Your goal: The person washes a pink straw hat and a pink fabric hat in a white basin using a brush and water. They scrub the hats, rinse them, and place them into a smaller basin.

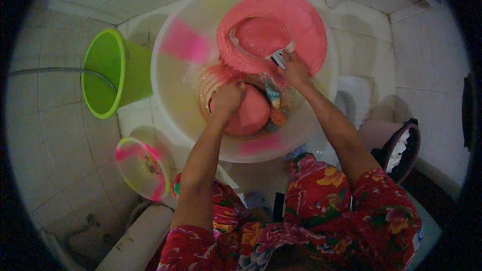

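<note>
A large round translucent plastic basin (171,128) with pink patches stands before me, holding some liquid. In its upper part lies a pink wide-brimmed sun hat (250,2), its hollow crown facing up. My right hand (295,68) grips the hat at the inner edge of the opening, beside a small white-and-dark piece (278,58) that looks like a label. Below lies a second pink hat (260,111), crown up, with a striped brim partly under my left hand (229,99). The left fingers are curled at its crown's base. A multicoloured patterned cloth (274,98) lies beside the crown.
A green bucket (137,71) lies tipped at the left, with a grey hose (49,70) reaching into its mouth. Below it is a small pink-and-yellow basin (139,169). On the right a bin (376,135) contains white paper. Tiled walls (429,56) surround the basin.
</note>
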Demonstrator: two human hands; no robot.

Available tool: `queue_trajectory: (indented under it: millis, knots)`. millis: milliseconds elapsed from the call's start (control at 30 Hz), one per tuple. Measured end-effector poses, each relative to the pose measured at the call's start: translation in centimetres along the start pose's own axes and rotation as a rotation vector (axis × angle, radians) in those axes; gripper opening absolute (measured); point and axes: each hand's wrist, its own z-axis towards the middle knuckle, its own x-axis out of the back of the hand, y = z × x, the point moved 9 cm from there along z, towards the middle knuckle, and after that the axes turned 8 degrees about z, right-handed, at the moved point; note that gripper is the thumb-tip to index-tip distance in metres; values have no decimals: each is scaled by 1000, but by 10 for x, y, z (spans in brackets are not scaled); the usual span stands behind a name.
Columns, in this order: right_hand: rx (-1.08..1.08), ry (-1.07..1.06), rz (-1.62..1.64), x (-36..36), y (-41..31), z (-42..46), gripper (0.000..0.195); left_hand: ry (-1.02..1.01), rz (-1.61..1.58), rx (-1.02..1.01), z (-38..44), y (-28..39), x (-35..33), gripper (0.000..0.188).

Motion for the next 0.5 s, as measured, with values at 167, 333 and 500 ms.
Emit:
queue_trajectory:
  millis: [167, 333, 500]
  knots:
    - [219, -35, 68, -48, -5, -11, 58, 76, -133, -113, -15, -52, -15, 64]
    - [340, -2, -183, -50, -19, -27, 55, 333, -1004, 131, 36, -72, 44, 42]
    - [448, 45, -351, -64, -18, 0, 55, 318, -1010, 242, 88, -94, 17, 33]
